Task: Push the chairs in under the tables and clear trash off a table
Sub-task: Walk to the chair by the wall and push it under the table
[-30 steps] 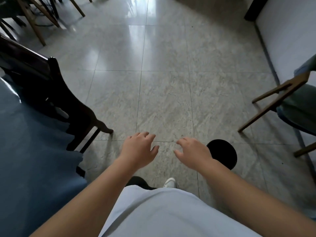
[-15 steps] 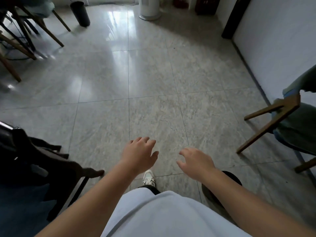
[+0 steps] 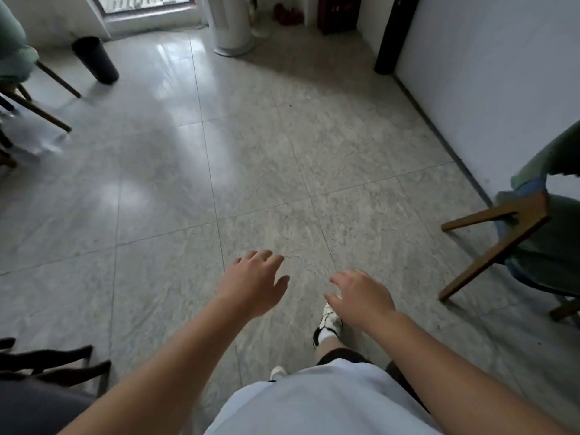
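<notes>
A dining room, perhaps a small eatery: a polished grey tile floor (image 3: 251, 152) with wooden-legged chairs at its right edge (image 3: 502, 240) and left edge (image 3: 47, 89), a black bin (image 3: 95, 59) and a white standing air conditioner (image 3: 233, 26) near the far wall.

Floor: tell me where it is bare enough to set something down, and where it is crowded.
Bare tile runs ahead of both empty hands, left hand and right hand, up to the white cylinder. Crowded spots: wooden chair legs by the right wall, more chair legs and the black bin at far left, dark chair legs at lower left.
</notes>
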